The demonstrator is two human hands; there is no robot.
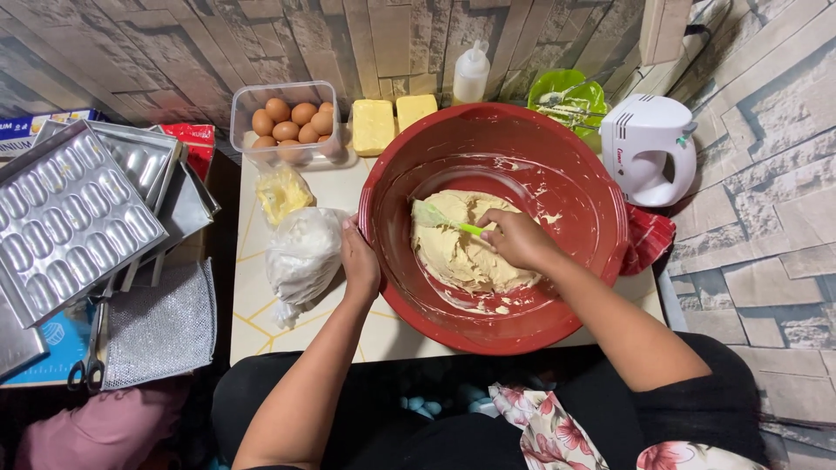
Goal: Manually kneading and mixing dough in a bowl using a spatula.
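Observation:
A large red mixing bowl point(557, 157) sits on a low white table point(252, 322). Pale yellow dough point(461, 257) lies in its bottom. My right hand point(518, 239) is inside the bowl, closed on the handle of a light green spatula point(435, 216) whose blade rests on the dough. My left hand point(359, 261) presses against the bowl's outer left rim, fingers flat on it, holding it steady.
Left of the bowl lie a white bag of flour point(300, 257) and a small yellow bag point(280, 193). Behind are a tub of brown eggs point(292, 122), two butter blocks point(373, 126), a squeeze bottle point(471, 74), a green bowl point(566, 96) and a white hand mixer point(649, 148). Metal moulds point(70, 218) stack at left.

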